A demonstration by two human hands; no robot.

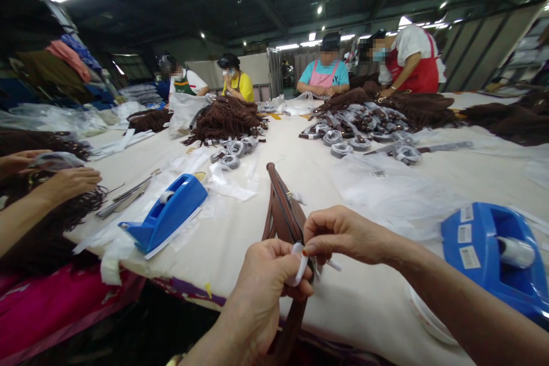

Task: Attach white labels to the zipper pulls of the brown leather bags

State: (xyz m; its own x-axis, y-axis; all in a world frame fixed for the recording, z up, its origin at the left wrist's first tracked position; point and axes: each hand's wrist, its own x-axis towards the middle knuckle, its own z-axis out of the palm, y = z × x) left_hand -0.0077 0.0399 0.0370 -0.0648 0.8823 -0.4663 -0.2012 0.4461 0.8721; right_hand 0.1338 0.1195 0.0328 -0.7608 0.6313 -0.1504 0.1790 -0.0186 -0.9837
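A brown leather-like bag (283, 206) with a zipper along its upper edge lies at the table's near side, its end pointing toward me. My left hand (266, 283) is closed at the bag's near end, pinching a white strip (302, 266) between thumb and fingers. From the right, my right hand (343, 234) reaches in with its fingers pinched at the top of that strip, against the bag. Another small white wrapping (298, 198) sits on the zipper side. My fingers partly hide the metal fitting beneath them.
Blue tape dispensers stand left (171, 211) and right (472, 246). Wrapped coiled straps (355, 123) and brown fringed bags (231, 117) are piled farther back. Clear plastic (386, 183) lies on the right. At left, a co-worker's hands (64, 186) hold a wrapped piece; other people work across the table.
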